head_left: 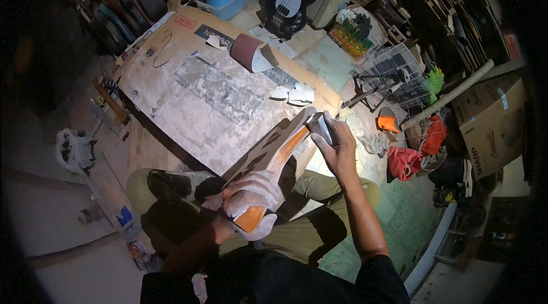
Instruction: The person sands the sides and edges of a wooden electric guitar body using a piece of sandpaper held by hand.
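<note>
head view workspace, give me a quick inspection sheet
surface: dusty board on the floor, smeared white
job's things: orange wooden neck piece propped against the board; small grey block
clutter: sandpaper roll, paper scraps
grippers: left hand, gloved, grips the piece low down; right hand holds the block at its upper end
cables: thin cord looped on the board
surroundings: bass guitar, wire cage, cardboard box

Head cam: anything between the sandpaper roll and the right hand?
Yes: torn white paper scraps lie on the dusty cardboard sheet between the sandpaper roll and the right hand, which grips a small block.
</note>
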The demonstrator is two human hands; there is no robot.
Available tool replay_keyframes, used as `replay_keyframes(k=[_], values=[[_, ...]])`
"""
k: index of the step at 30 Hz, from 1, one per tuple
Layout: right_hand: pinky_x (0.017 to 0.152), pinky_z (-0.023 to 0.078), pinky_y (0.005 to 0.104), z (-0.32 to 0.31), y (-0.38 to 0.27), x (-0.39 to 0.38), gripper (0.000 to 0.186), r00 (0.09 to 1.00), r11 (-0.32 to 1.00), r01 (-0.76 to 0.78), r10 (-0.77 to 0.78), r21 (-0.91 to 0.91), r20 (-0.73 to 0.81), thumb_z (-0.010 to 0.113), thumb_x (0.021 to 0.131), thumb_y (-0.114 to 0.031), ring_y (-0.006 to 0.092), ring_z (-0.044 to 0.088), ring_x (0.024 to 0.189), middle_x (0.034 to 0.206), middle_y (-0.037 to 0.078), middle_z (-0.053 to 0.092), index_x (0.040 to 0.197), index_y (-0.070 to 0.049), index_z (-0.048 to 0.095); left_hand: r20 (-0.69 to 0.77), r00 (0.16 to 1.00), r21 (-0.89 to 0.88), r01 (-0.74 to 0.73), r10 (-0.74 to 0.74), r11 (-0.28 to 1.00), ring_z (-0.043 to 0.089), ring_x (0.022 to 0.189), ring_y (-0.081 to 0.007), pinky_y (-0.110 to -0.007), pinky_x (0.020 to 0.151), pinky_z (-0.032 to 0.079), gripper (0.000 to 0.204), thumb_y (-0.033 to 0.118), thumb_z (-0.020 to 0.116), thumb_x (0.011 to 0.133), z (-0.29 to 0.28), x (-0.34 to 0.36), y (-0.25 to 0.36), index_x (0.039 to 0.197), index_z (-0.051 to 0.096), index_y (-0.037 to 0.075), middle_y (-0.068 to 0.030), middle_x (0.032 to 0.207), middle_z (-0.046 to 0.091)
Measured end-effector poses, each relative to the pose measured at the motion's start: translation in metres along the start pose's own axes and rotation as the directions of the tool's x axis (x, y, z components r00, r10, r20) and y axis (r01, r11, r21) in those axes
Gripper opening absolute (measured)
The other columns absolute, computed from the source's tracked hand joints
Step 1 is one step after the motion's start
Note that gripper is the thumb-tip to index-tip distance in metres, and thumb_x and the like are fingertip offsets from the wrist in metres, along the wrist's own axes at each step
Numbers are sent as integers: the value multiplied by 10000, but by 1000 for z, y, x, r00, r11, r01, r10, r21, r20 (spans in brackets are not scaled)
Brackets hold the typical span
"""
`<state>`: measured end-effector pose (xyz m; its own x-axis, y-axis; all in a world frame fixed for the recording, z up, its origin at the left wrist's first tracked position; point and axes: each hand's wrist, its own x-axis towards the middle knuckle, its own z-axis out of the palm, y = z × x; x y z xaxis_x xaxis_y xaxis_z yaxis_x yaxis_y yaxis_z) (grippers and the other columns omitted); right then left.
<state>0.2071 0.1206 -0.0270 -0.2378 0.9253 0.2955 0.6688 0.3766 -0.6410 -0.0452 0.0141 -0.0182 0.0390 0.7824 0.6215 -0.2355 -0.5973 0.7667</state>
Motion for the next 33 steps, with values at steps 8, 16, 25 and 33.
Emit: replay_keyframes(k=[8,16,25,33], values=[[849,512,336,12,-27,-11,389,993,994,-110,110,16,32,771,867,-102,225,644,956,1012,168,653,1203,42,637,-25,998,-124,59,-62,991,695,768,-275,-421,774,542,166,144,673,823,5,-2,-27,684,613,75,-107,829,718],[757,496,322,3,-28,2,238,988,978,-149,144,-146,-47,708,890,-29,241,632,864,901,146,614,1116,26,658,-115,993,-271,-10,-22,963,695,764,-278,-431,775,536,130,168,671,839,14,-15,-34,756,659,70,-100,814,713],[873,510,398,6,-25,-20,317,992,992,-127,126,-12,-13,687,889,-60,369,644,981,1028,230,662,1195,15,656,1,998,-112,-57,57,992,702,748,-274,-434,728,540,145,192,690,836,17,-7,-20,758,600,109,-96,811,730],[817,517,339,-5,-7,-8,290,951,953,-299,301,38,-70,685,924,-72,243,653,897,1017,173,690,1192,38,663,33,997,-56,-71,73,996,710,760,-259,-441,734,555,119,210,671,862,25,-11,-20,804,610,126,-79,807,731]])
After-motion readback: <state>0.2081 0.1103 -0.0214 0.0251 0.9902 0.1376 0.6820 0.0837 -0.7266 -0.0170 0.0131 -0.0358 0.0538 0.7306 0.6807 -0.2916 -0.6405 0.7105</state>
